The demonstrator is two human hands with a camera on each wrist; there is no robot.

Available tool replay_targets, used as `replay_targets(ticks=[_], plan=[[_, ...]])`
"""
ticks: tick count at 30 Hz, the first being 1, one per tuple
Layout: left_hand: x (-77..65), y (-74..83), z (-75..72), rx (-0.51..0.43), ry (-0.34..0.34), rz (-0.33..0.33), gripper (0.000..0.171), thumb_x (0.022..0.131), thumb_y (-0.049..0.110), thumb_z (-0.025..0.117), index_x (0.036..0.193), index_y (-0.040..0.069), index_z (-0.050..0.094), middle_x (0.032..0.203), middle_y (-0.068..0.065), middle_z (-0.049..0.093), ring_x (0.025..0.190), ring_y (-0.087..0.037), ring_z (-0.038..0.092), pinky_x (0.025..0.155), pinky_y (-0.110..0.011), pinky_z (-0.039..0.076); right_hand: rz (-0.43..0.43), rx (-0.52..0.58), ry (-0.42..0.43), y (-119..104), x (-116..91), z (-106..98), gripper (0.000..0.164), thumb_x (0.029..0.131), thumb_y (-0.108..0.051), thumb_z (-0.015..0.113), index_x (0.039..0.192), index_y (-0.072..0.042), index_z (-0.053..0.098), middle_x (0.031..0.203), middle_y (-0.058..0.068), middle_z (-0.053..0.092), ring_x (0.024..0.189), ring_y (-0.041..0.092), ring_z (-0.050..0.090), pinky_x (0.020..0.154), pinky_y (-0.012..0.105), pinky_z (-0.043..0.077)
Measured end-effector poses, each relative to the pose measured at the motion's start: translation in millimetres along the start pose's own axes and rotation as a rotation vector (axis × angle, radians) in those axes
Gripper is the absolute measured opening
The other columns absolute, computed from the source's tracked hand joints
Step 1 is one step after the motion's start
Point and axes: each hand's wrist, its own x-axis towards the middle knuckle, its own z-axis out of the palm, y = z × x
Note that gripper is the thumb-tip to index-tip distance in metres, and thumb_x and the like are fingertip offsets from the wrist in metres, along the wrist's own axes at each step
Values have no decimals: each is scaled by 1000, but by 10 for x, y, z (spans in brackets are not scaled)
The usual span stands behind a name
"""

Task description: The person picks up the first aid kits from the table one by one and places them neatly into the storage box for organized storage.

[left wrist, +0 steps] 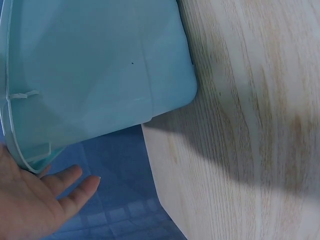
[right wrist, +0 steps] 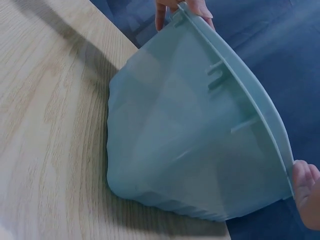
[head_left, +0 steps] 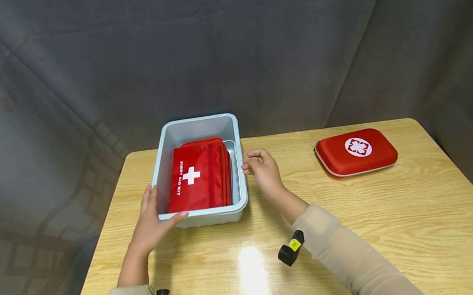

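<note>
A pale blue plastic bin [head_left: 211,210] stands at the back left of the table. Inside lies a red first aid pouch [head_left: 201,184] with a white cross and lettering, on top of another red item [head_left: 202,141] that it mostly covers. My left hand [head_left: 152,223] spans the bin's near left corner, thumb along the front rim, fingers spread on the left side; these fingers look straight in the left wrist view. My right hand [head_left: 264,171] has loosely bent fingers, their tips right at the right rim. That hand shows at the rim's edge in the right wrist view.
A red hard-shell first aid case [head_left: 356,152] with a white round emblem lies at the back right of the wooden table [head_left: 364,230]. Dark grey cloth [head_left: 268,48] hangs behind the table's back edge. A small black device [head_left: 291,248] sits at the right wrist.
</note>
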Motion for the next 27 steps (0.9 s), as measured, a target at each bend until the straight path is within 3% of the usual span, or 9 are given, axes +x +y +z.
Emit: replay_targets(ticks=[4,9,12,16,22,27], plan=[[7,-1,-1,4,-2,-2,101,70,48,64,139,5,5,142,-11,-1,124,-36,14,86,-57,30,33,-25,26,-381,-212,87,18,83,5,44,101,9,45,88,22,54,76,26,57,71,35,48],[4,2,-5,4,-4,-9,101,70,48,64,139,5,5,142,-11,-2,123,-37,14,86,-57,30,99,-68,59,-680,-361,140,20,83,4,43,102,10,45,88,20,54,71,17,56,75,40,46],[3,4,-1,1,-4,-10,101,69,48,64,139,5,5,142,-11,-1,124,-36,14,86,-57,31,126,-74,65,-722,-386,110,19,84,5,42,102,10,45,90,21,54,69,12,55,75,38,46],[6,2,5,-3,-2,-11,101,69,48,65,139,6,5,142,-11,0,124,-36,14,86,-57,31,129,-92,66,-699,-392,51,23,84,4,40,106,11,43,98,28,51,73,14,56,72,32,47],[6,2,5,-6,-2,-10,101,69,47,65,139,5,6,142,-12,0,124,-35,13,86,-56,32,141,-129,53,-686,-424,-48,28,85,0,39,111,9,40,105,27,49,89,29,52,82,43,41],[4,-3,9,-6,0,-7,101,69,47,65,139,5,6,142,-12,0,124,-35,13,86,-56,32,156,-155,50,-669,-439,-129,30,86,-2,40,114,9,39,105,23,49,94,34,49,84,45,39]])
